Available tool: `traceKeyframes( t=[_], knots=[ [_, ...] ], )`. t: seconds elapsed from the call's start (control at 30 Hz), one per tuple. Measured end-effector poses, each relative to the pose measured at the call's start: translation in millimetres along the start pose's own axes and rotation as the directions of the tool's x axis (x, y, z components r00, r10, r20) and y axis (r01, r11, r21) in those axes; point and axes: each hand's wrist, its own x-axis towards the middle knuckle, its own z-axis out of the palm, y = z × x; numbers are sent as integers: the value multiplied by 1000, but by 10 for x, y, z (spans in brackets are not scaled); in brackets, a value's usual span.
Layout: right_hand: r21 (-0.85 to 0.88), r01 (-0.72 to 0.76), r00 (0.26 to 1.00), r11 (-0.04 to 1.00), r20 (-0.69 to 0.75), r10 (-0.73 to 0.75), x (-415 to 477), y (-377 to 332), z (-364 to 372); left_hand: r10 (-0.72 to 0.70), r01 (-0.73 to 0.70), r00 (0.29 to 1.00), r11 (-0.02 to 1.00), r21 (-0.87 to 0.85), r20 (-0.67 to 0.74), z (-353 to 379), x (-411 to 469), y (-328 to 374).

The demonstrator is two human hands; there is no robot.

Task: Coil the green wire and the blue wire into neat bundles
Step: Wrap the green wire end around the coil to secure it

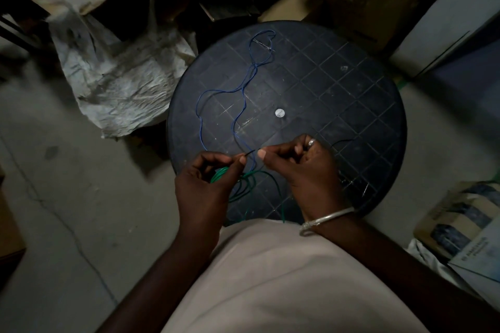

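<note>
At the near edge of the round black tabletop point(338, 89), the left hand point(205, 184) and right hand point(305, 170) each pinch the green wire point(244, 184) between thumb and forefinger. A short, dark-looking stretch spans the fingertips, and loose green loops hang below. The blue wire point(243, 89) lies uncoiled, winding from the far edge toward the hands.

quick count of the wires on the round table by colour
blue wire: 1
green wire: 1
total: 2
The dark strand beside the right hand may be part of the green wire; the dim light leaves that unclear.
</note>
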Motion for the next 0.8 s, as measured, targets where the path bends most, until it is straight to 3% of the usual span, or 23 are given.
traceKeyframes(
  t=[0.47,0.8],
  knots=[
    [-24,42,997,999,-56,-44,-15,-9,15,41,-41,999,999,0,18,32,-10,-8],
    [-50,10,1000,999,-15,-11,-4,42,32,37,-38,999,999,23,38,27,-4,-43]
  ],
)
